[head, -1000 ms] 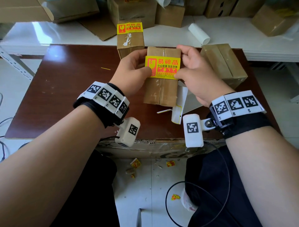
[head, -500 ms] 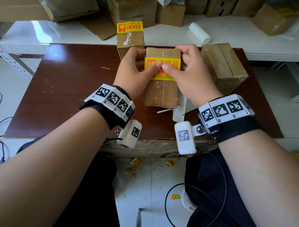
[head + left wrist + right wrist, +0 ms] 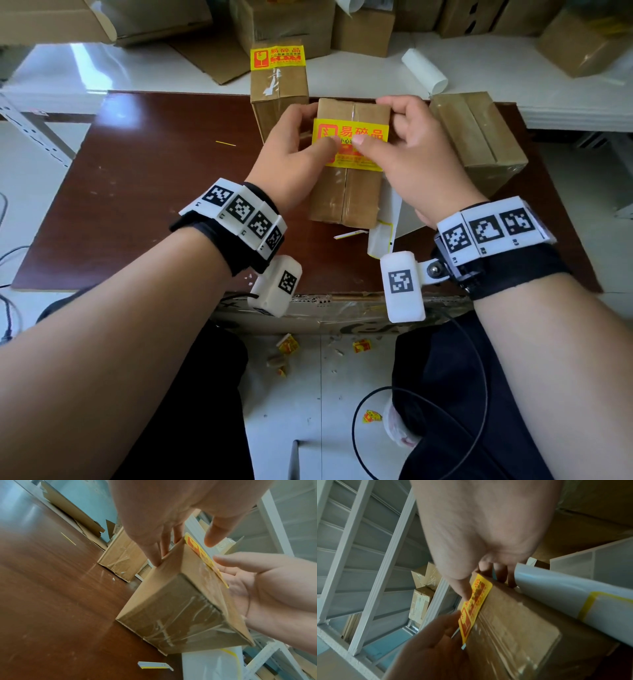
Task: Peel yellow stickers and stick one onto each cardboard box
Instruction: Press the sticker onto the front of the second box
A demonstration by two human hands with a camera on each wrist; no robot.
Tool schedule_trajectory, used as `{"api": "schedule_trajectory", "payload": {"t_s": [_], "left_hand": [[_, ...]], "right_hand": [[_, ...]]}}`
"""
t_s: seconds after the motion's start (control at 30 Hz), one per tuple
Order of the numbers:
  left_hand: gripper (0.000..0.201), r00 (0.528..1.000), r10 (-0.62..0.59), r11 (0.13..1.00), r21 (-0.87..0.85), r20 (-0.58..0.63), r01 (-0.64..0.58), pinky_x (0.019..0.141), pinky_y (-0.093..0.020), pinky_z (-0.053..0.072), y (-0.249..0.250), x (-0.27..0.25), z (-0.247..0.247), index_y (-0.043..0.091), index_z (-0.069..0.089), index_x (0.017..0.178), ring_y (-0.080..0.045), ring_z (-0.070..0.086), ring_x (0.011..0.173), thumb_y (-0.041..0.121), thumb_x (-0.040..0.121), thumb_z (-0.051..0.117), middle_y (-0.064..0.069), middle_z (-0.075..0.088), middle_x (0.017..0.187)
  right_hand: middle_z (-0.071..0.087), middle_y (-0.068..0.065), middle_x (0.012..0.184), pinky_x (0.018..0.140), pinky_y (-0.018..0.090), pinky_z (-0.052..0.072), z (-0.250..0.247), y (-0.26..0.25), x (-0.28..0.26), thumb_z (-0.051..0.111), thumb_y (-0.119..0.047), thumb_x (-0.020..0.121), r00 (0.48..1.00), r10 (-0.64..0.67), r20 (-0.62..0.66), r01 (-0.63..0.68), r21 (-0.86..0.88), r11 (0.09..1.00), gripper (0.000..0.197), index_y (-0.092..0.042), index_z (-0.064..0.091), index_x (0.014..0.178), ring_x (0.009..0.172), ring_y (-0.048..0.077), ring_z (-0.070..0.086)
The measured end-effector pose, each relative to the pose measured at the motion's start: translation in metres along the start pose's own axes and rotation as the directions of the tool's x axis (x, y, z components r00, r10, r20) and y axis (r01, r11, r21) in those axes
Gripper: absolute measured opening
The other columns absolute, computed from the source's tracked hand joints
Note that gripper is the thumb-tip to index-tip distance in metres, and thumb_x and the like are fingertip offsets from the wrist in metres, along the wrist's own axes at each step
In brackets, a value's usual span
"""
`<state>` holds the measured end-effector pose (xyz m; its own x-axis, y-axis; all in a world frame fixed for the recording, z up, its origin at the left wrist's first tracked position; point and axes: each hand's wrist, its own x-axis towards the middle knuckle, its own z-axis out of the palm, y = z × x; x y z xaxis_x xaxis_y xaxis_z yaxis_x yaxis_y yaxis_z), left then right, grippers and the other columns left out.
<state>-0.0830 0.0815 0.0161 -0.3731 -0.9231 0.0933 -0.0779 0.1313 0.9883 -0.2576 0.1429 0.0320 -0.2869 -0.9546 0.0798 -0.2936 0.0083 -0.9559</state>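
Between both hands [image 3: 352,147], box [image 3: 346,195] gripped, thumbs prob. pressing yellow sticker [image 3: 363,132]

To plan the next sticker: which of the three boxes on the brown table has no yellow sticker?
The right box, beside the right hand; its taped top is bare, while the other two carry stickers.

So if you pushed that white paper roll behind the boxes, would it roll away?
Probably yes. The white paper roll is a tube lying on its side on the smooth white shelf, so a nudge across it would likely send it rolling. It looks hollow and thin, so probably light and easy to squash.
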Motion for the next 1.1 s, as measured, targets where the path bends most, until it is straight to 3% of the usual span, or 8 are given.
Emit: {"api": "schedule_trajectory", "payload": {"t_s": [0.23,0.37,0.5,0.57,0.7,0.83,0.97,1.1], "left_hand": [[0.072,0.995,0.104,0.982,0.156,-0.006,-0.102,0.108,-0.042,0.055,-0.005,0.000,-0.001,0.007,0.052,0.143,-0.013,0.069,0.121,0.029,0.081,0.083,-0.003,0.070,0.132],[0.082,0.991,0.126,0.981,0.141,0.050,-0.132,0.106,-0.041,0.057,-0.006,0.000,-0.004,0.006,0.050,0.145,-0.016,0.069,0.122,0.025,0.075,0.088,-0.005,0.068,0.136],[0.080,0.988,0.141,0.981,0.124,0.070,-0.149,0.106,-0.045,0.057,-0.004,0.000,-0.005,0.007,0.054,0.141,-0.017,0.070,0.122,0.021,0.072,0.091,-0.005,0.070,0.133],[0.078,0.988,0.144,0.982,0.117,0.063,-0.150,0.105,-0.045,0.058,-0.003,0.000,-0.005,0.008,0.055,0.140,-0.016,0.071,0.120,0.019,0.072,0.092,-0.004,0.071,0.131],[0.076,0.988,0.153,0.979,0.133,0.030,-0.156,0.100,-0.042,0.060,0.000,-0.003,-0.003,0.012,0.060,0.133,-0.013,0.072,0.114,0.025,0.068,0.096,0.001,0.073,0.126],[0.079,0.984,0.143,0.983,0.133,-0.108,-0.128,0.088,-0.034,0.064,0.003,-0.005,-0.003,0.009,0.061,0.121,-0.008,0.075,0.102,0.037,0.060,0.103,0.003,0.074,0.118],[0.067,0.966,0.160,0.984,0.106,-0.201,-0.141,0.083,-0.044,0.065,0.002,-0.005,-0.004,0.005,0.063,0.111,-0.015,0.077,0.094,0.038,0.066,0.099,-0.003,0.077,0.108],[0.055,0.951,0.143,0.988,0.099,-0.275,-0.120,0.080,-0.052,0.064,0.002,-0.001,-0.008,0.006,0.067,0.101,-0.021,0.078,0.090,0.045,0.073,0.094,-0.005,0.079,0.098]], "right_hand": [[0.069,-0.005,0.137,0.109,0.044,0.058,0.002,0.001,0.001,0.086,-0.028,0.072,0.998,-0.001,0.059,0.002,-0.031,1.000,0.083,-0.030,0.046,0.144,0.118,0.009,0.073],[0.076,-0.002,0.122,0.101,0.046,0.063,0.001,0.000,0.000,0.092,-0.043,0.068,0.996,-0.023,-0.088,0.023,0.000,1.000,0.077,-0.020,0.058,0.133,0.111,0.012,0.076],[0.076,-0.006,0.116,0.090,0.048,0.065,-0.002,0.001,0.001,0.097,-0.061,0.055,0.975,-0.060,-0.212,0.027,-0.153,0.988,0.077,-0.030,0.064,0.118,0.105,0.012,0.076],[0.078,-0.007,0.108,0.086,0.050,0.065,-0.003,0.000,0.000,0.095,-0.062,0.059,0.965,-0.070,-0.251,0.031,-0.157,0.987,0.063,-0.034,0.066,0.107,0.099,0.012,0.076],[0.079,-0.004,0.099,0.086,0.053,0.064,-0.004,-0.001,0.000,0.086,-0.056,0.079,0.955,-0.088,-0.285,0.056,-0.119,0.991,0.033,-0.032,0.070,0.096,0.096,0.014,0.077],[0.079,-0.009,0.097,0.094,0.046,0.062,0.002,-0.005,-0.001,0.074,-0.052,0.094,0.960,-0.123,-0.253,0.103,-0.091,0.991,0.024,-0.028,0.074,0.097,0.097,0.008,0.075],[0.079,0.004,0.115,0.100,0.044,0.063,0.009,-0.006,-0.003,0.089,-0.044,0.084,0.981,-0.135,-0.137,0.139,0.024,0.990,0.046,-0.019,0.068,0.117,0.109,0.018,0.077],[0.075,0.008,0.126,0.099,0.045,0.064,0.008,-0.007,-0.006,0.101,-0.036,0.066,0.989,-0.147,-0.034,0.148,0.047,0.988,0.074,-0.016,0.061,0.125,0.116,0.018,0.076]]}}
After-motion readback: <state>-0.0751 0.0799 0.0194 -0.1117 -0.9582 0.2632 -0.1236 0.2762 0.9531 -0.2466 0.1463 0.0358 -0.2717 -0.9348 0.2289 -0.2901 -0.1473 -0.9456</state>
